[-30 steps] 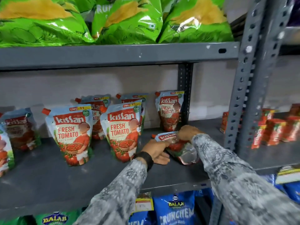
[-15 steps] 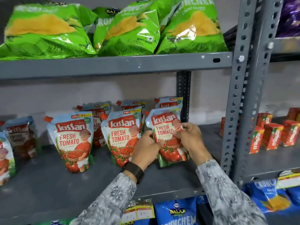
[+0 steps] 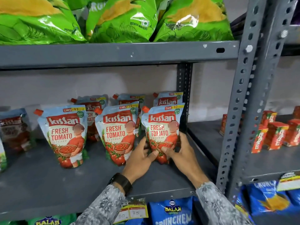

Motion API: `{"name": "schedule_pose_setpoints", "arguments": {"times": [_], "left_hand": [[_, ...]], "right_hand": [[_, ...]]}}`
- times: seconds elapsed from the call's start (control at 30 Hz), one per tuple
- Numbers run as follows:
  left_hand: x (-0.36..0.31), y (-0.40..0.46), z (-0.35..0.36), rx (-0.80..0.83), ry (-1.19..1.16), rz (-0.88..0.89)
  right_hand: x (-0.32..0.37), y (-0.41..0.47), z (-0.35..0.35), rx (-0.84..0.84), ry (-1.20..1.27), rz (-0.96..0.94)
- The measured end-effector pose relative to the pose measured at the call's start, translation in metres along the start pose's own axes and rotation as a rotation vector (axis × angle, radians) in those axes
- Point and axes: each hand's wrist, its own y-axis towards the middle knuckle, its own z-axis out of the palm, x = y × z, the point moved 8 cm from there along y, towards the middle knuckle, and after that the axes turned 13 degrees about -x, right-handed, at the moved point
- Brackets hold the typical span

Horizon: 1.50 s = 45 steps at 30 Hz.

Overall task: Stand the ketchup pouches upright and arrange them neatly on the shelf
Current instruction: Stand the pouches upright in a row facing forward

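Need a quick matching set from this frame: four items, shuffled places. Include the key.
Items:
1. green chip bags
2. held ketchup pouch
3. red cartons
4. blue Balaji bag

Places:
A. shelf below the pouches
B. between left hand and right hand, upright
C. top shelf
D. next bay, right of the grey upright post

Pairs: 1-C, 2-B, 3-D, 4-A
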Motion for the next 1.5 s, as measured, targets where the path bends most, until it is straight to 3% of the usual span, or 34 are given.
{"name": "schedule_pose_setpoints", "arguments": {"times": [0.13,0.33,0.7,0.83,0.97,1.03,1.13,1.23,1.3,1.43,1.5], "left_hand": [[0.001,0.001,0.007,0.021,0.014,0.010],[-0.002,0.014,0.045,0.058,0.040,0.035],[-0.004,0.011,0.048,0.025,0.049,0.074],[-0.001,0.010,0.046,0.064,0.041,0.005],[-0.016,0.002,0.016,0.133,-0.003,-0.071],[-0.020,-0.005,-0.028,0.006,-0.037,-0.042],[-0.005,-0.021,-0.118,-0.380,-0.054,0.024],[0.020,-0.024,-0.167,-0.555,0.048,-0.015],[0.031,-0.014,-0.173,-0.498,0.127,-0.044],[0.052,0.001,-0.153,-0.176,0.042,-0.113],[0.056,0.005,-0.147,-0.115,0.038,-0.099]], "right_hand": [[-0.007,0.005,0.004,-0.010,-0.022,0.009],[-0.019,0.007,-0.021,-0.224,0.046,0.104],[-0.023,0.006,-0.024,-0.215,0.144,0.172],[-0.023,0.003,-0.029,-0.284,0.139,0.205],[0.000,-0.012,-0.050,-0.530,-0.038,0.041],[0.021,-0.027,-0.055,-0.634,-0.031,-0.148],[0.042,-0.042,-0.013,-0.454,0.021,-0.285],[0.047,-0.040,0.068,0.000,0.032,-0.157],[0.038,-0.036,0.107,0.199,0.027,0.012],[0.032,-0.028,0.136,0.253,0.142,0.121],[0.036,-0.030,0.146,0.276,0.172,0.117]]}}
